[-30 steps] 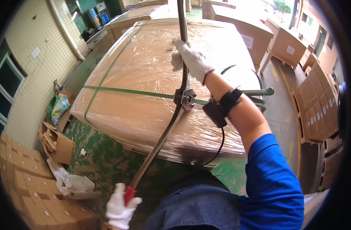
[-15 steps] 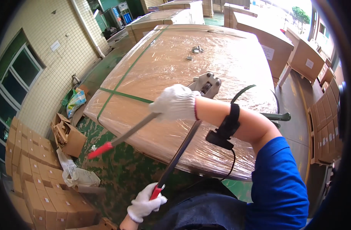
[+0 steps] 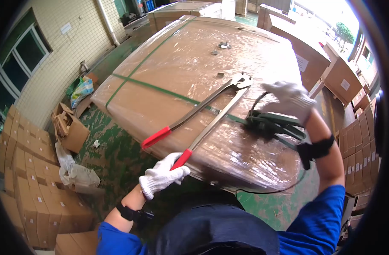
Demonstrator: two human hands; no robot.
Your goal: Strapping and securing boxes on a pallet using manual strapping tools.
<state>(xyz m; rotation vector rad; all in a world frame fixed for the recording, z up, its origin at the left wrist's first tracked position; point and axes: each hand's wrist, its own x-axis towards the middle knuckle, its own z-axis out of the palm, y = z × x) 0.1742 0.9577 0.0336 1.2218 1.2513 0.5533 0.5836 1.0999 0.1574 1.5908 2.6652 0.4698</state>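
Note:
My left hand (image 3: 164, 175), in a white knit glove, is closed round one red grip of a long-handled strap crimper (image 3: 211, 127). The crimper lies across a large film-wrapped carton (image 3: 169, 63), its two handles spread and its other red grip unheld. A green strap (image 3: 164, 90) crosses the carton, with a metal seal (image 3: 214, 111) on it by the crimper's handle. My right hand (image 3: 290, 100), gloved and smeared by motion, is over a dark green strap tensioner (image 3: 275, 124) at the carton's right. Whether its fingers grip anything is unclear. A loose strap end curls up beside it.
Several small metal seals (image 3: 223, 45) lie on the carton top. Stacked cartons (image 3: 41, 199) stand at the left, near an open box of scraps (image 3: 71, 129) and a white plastic bag (image 3: 77, 172). More cartons (image 3: 358, 148) line the right. A black cord (image 3: 266, 192) hangs in front.
My right hand has let go of the crimper's far handle and moved right to the tensioner. The crimper has come down onto the carton; my left hand has moved up, still holding its grip.

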